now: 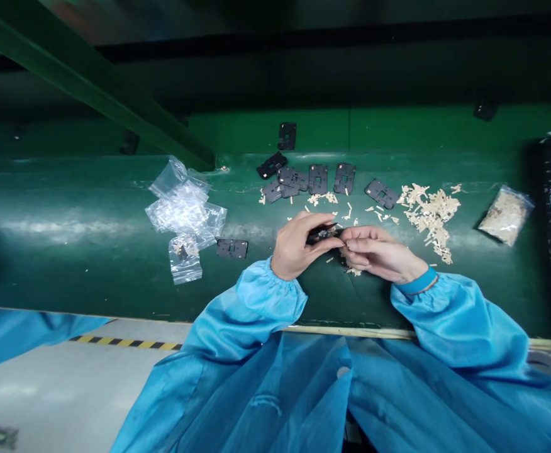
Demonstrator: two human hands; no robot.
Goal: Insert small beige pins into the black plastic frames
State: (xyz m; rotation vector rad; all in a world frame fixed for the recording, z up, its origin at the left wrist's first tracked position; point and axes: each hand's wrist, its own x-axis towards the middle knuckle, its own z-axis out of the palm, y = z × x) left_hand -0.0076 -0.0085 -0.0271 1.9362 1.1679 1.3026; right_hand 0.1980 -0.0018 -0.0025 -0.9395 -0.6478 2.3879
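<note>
Near the middle of the green bench, my left hand (299, 242) is closed around a black plastic plate (320, 234), which shows only in part between thumb and fingers. My right hand (374, 250) meets it from the right, thumb and fingers pinched at the plate's edge; whatever they pinch is too small to make out. Small cream-coloured pieces (355, 272) lie below the hands, and more are scattered just above them. Beyond my fingers lie several similar black plates (317, 179), flat and partly overlapping. A large pile of cream pieces (433, 217) spreads out right of my right hand.
Clear plastic bags (181, 211) are heaped at left, with a small bag (185, 258) holding bits in front. Beside them lies a single black plate (232, 248). A filled bag (506, 215) sits far right. A green beam (91, 82) slants overhead. Another person's blue sleeve (30, 333) shows at left.
</note>
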